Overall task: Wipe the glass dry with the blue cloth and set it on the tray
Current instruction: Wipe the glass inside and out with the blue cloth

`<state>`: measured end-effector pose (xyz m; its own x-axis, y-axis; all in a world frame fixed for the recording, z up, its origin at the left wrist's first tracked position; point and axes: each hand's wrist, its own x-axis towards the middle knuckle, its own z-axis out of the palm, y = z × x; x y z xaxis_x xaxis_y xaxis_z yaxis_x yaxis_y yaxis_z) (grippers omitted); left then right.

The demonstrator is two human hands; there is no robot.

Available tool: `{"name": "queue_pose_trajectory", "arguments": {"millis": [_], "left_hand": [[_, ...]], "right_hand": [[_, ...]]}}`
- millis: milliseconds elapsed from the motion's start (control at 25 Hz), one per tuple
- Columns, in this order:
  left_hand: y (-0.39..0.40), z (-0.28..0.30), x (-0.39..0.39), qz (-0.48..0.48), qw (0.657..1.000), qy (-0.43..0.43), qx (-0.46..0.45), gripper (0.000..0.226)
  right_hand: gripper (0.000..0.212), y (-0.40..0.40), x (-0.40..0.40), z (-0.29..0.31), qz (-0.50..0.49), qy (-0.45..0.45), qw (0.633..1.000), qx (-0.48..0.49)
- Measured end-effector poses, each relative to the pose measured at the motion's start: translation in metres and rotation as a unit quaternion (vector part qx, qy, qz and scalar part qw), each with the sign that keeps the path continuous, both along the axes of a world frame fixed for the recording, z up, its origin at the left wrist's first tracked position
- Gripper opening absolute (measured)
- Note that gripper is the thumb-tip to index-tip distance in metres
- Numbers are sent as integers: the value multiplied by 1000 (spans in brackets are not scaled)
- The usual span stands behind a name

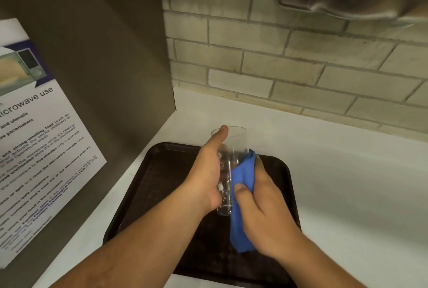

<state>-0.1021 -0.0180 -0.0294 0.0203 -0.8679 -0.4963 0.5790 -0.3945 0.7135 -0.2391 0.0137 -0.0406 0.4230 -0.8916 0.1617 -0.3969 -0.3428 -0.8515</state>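
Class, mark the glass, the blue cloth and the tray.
glass (234, 146), head view, clear upper wall.
blue cloth (243, 179), head view, upper fold.
tray (162, 172), head view, bare left part.

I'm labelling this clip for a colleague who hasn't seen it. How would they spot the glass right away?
Find the dark tray on the white counter below the brick wall. Above it, the left hand holds a tall glass, its open rim tilted away. It is the only see-through thing, with the blue cloth pressed against it.
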Motion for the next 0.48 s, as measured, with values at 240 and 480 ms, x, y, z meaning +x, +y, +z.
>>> {"name": "queue_pose_trajectory", "arguments": {"millis": [240,480], "left_hand": [[5,5,-2,-70,997,17,-39,70],[10,-5,15,-71,996,11,-55,76]], "right_hand": [[26,-55,13,25,-135,-74,983,95],[38,-59,10,28,-111,-169,968,148]]}}
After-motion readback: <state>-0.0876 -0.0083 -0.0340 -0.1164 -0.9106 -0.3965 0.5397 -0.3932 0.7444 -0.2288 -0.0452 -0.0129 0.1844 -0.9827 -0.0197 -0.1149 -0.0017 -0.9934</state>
